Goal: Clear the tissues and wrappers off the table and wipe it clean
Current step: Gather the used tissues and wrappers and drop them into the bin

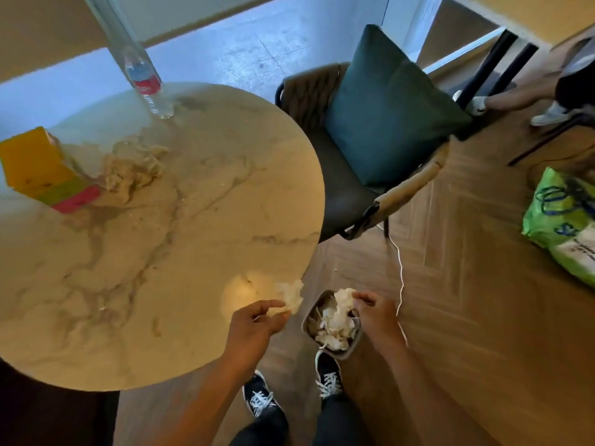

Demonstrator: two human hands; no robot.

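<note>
So the left hand (257, 320) is pinching a crumpled white tissue (291, 296) between thumb and fingers, right at the near edge of the round marble table (161, 252). The wad sticks up past the fingertips and hangs over the table rim. Just to the right of that grip, the right hand (373, 312) has its fingers curled around a second tissue wad (344, 302), holding it directly over a small bin (333, 326) on the floor. That bin sits right below both hands, beside the table edge, and it's already stuffed with white crumpled tissues.

Below the hands you can see 2 dark sneakers with white laces (328, 376), the right 1 touching the bin's near side. A thin white cable (400, 278) runs along the wood floor just right of the right hand.

Further out from the left-hand grip, up and to the left across the table, there's a blurry heap of more crumpled tissue (132, 172) next to a yellow box (42, 169) with green and pink bands. Beyond that, at the far edge, stands a water bottle (146, 82) with a red label.

Up past the right hand is a chair (341, 194) with a teal cushion (389, 114), and way off right, a green bag (563, 223) on the floor.
</note>
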